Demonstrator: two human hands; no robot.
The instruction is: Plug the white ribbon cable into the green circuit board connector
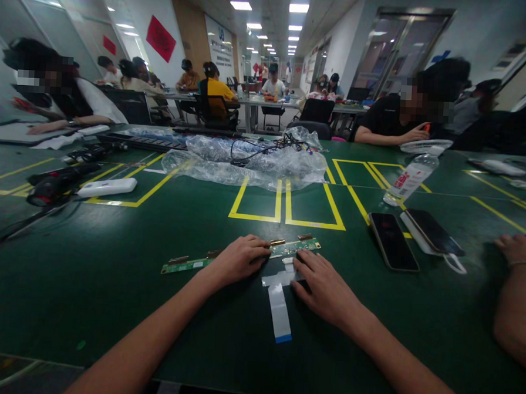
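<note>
Nearby, two dark phones (pixel 393 242) lay side by side on the green desk (pixel 108 289) to the right of the work, with a water bottle (pixel 411 178) beyond them and another person's forearm (pixel 515 310) at the desk's right edge. The left hand (pixel 240 257) lay palm down, fingers loosely extended, across the middle of a long narrow circuit board (pixel 295 246) just in front of the person. The right hand (pixel 324 285) was flat too, its fingertips pressing a white ribbon cable (pixel 280 308) where it met the board (no grip showed in either hand). Farther back, crumpled clear plastic bags (pixel 247 164) carried a black cable (pixel 265 147), on top or inside I could not tell.
</note>
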